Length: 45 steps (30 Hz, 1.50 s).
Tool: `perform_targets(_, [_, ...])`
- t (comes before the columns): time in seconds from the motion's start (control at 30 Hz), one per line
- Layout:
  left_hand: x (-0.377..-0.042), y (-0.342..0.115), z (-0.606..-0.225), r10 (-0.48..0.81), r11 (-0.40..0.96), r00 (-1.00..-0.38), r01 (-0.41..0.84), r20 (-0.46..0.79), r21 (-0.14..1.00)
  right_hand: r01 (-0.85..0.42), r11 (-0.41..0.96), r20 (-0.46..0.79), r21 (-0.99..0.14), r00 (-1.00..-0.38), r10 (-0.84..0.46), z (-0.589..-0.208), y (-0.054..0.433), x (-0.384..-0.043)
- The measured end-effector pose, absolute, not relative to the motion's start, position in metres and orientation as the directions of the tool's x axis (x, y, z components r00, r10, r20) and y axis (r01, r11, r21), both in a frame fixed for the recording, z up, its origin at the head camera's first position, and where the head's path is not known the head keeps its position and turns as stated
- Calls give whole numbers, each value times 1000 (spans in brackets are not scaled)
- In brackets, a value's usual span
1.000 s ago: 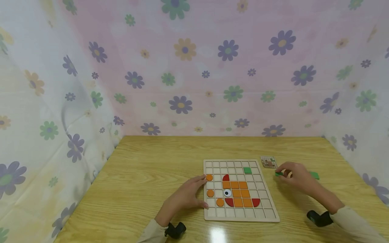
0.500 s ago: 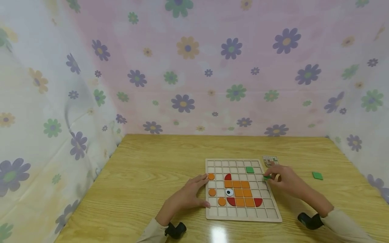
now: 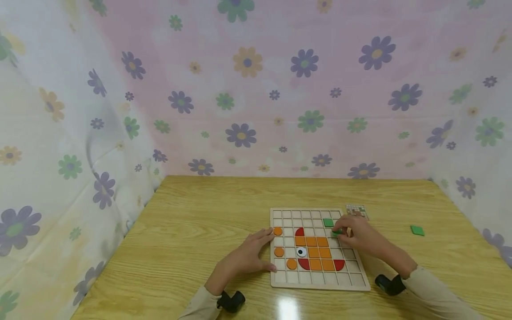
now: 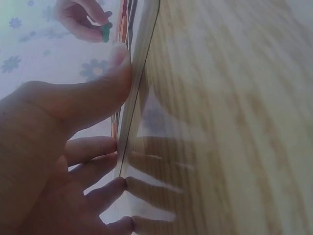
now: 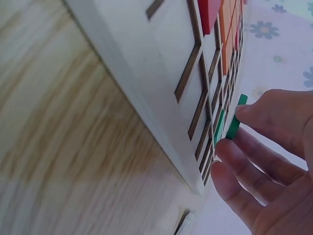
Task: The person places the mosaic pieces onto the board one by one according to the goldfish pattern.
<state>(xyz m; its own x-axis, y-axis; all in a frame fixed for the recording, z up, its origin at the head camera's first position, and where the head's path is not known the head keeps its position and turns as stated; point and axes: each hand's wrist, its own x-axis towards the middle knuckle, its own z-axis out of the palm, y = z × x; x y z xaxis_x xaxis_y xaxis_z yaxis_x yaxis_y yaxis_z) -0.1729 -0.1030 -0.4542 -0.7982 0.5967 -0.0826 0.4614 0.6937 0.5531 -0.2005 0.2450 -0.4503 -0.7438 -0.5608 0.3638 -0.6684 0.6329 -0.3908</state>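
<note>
The right hand (image 3: 357, 236) pinches a green tile (image 3: 337, 231) over the board's (image 3: 320, 282) far right corner; the left hand (image 3: 249, 255), fingers spread, presses the board's left edge.

Wooden table (image 3: 200, 231) with grid board (image 3: 316, 284), green tile (image 3: 417, 230), small card (image 3: 356, 210)

Green square tile (image 3: 337, 231): thin, flat, pinched at its edges by the right hand (image 3: 358, 235) above the grid board (image 3: 320, 284). It sits tilted, just right of the placed green tile (image 3: 328, 222), over the board's far right area.
</note>
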Motion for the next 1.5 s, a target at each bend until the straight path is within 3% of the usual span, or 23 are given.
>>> perform_targets(0.3, [-173,-104,-457,600,692,-795,460,-90,556,-625,654,318,-428,-781,-538,-453,236,-203])
perform_targets(0.83, [-172,-104,-452,606,686,-792,471,-76,554,-611,649,293,-453,-790,-539,-450,230,-206])
perform_targets(1.5, [-173,-104,-454,608,690,-790,478,-77,543,-578,705,262,-412,-816,-516,-435,251,-192])
